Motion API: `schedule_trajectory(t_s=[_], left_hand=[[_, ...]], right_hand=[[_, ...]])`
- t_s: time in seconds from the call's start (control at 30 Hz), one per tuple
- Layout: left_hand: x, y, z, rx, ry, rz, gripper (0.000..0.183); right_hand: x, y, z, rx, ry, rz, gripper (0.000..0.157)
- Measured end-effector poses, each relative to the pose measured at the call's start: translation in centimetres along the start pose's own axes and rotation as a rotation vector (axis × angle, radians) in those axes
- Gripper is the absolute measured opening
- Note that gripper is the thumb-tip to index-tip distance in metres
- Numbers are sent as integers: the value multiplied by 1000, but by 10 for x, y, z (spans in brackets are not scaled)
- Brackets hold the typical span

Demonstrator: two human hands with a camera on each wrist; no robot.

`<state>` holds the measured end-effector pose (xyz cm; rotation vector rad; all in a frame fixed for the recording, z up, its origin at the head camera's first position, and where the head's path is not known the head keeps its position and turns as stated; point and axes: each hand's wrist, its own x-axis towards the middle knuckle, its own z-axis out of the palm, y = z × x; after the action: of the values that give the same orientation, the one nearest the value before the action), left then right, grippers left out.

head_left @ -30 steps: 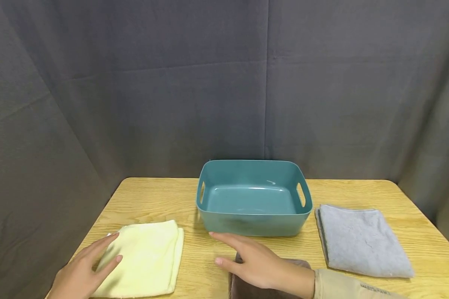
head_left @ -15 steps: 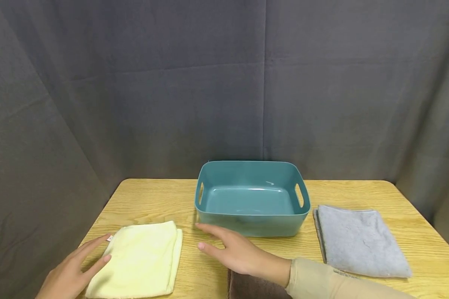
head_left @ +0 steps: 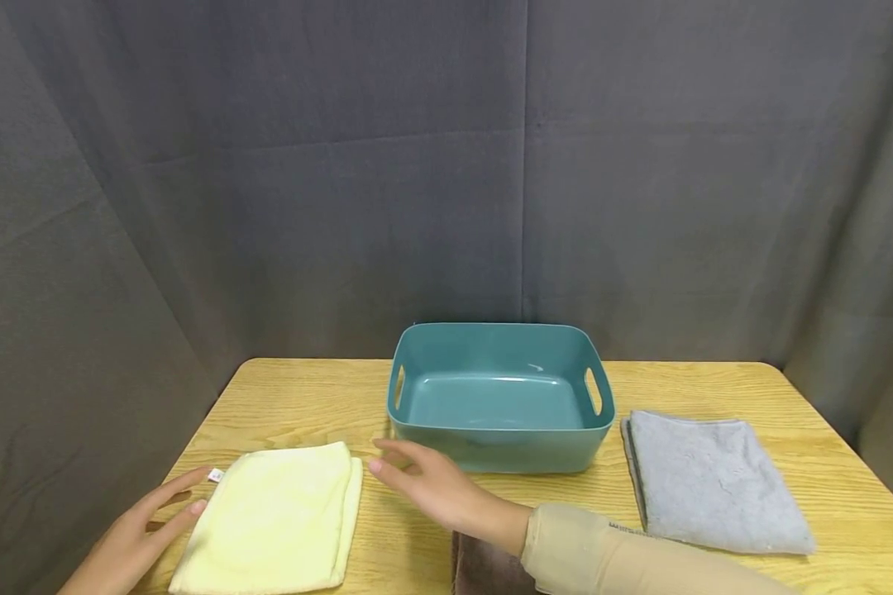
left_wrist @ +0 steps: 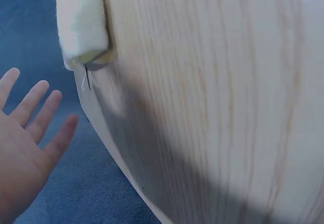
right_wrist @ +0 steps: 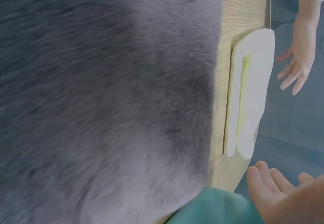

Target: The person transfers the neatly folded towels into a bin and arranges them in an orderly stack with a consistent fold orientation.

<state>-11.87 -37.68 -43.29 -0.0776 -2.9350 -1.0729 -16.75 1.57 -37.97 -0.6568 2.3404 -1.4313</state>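
Observation:
A folded pale yellow towel [head_left: 283, 512] lies at the left front of the table, a small white tag at its far left corner. My left hand [head_left: 137, 530] hovers at the towel's left side, fingers spread and apart from it in the left wrist view. My right hand [head_left: 435, 489] hangs between the yellow towel and a teal bin [head_left: 491, 450], its fingers loosely extended and holding nothing. Below my right forearm lies a brown towel [head_left: 484, 570], partly hidden by the sleeve and cut off by the frame. Its plush surface fills much of the right wrist view.
A folded grey towel [head_left: 714, 483] lies on the right of the wooden table [head_left: 305, 397]. The teal bin, with handle holes in both ends, holds nothing visible. Dark grey curtains [head_left: 387, 182] hang behind and beside the table.
My right hand has moved left and slightly away from me, from over the brown towel toward the yellow one. My left hand has drifted left, uncovering the yellow towel's tag.

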Motion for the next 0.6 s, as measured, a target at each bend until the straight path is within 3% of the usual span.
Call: schedule_trajectory(t_s=[0.37,0.6], left_hand=[[2,-3,0,0,-45,-40,61],[5,-3,1,44,-18,-15,60]], right_hand=[[20,-8,18,130,48,41,57],[30,-6,28,165,80,58,54]])
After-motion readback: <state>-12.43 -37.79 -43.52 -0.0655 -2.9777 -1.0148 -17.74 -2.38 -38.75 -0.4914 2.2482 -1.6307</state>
